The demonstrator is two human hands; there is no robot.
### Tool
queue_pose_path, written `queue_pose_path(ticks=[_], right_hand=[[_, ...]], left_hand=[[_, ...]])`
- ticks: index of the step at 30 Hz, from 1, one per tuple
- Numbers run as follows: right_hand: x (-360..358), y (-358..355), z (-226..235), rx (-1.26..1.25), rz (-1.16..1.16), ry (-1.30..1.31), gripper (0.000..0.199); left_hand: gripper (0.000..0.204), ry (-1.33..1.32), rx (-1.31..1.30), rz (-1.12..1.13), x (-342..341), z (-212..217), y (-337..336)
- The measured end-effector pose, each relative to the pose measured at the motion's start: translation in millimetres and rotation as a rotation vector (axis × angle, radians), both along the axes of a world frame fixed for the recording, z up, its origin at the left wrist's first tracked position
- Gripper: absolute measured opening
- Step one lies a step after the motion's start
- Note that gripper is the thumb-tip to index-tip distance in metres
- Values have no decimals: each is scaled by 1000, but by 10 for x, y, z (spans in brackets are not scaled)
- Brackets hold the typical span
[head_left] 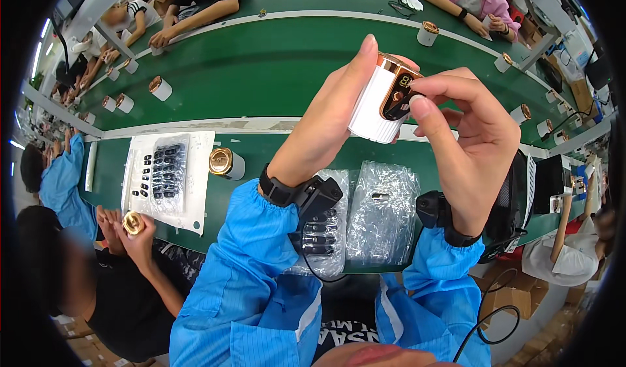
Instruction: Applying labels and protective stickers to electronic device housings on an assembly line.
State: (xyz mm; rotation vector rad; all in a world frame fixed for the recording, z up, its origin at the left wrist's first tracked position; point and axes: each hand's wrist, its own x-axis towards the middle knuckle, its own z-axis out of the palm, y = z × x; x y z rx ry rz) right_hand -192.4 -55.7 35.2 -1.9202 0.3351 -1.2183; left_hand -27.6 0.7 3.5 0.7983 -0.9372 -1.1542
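Observation:
My left hand (326, 109) is wrapped round a small white ribbed cylindrical device (370, 105), raised and tilted above the bench. Copper-coloured trim rings its top, and an oval black panel (395, 100) with lit digits and a copper button is set in its side. At the right edge of that panel, the thumb and forefinger of my right hand (476, 122) are pinched together. Whatever lies between those fingertips is small and mostly hidden. Another white device with a copper top (225, 163) stands on the bench, left of my left wrist.
Clear plastic bags (383, 217) lie below my hands, one over black parts. A white sheet (199, 197) with rows of black oval pieces lies left. Similar devices (160, 88) stand along the green conveyor (274, 60). A co-worker's hand (140, 240) holds a gold-topped piece.

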Motion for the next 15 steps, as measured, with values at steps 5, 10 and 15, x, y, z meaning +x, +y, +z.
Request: queue_pose_path(ticks=[5,10,15], right_hand=[[20,14,7,6,-6,6,17],[29,22,6,3,-20,-4,16],[44,5,-11,-21,-35,-12,16]], left_hand=[[69,-9,-6,9,-6,17,5],[68,-8,10,7,-13,32,12],[67,-16,17,20,-21,26,4]])
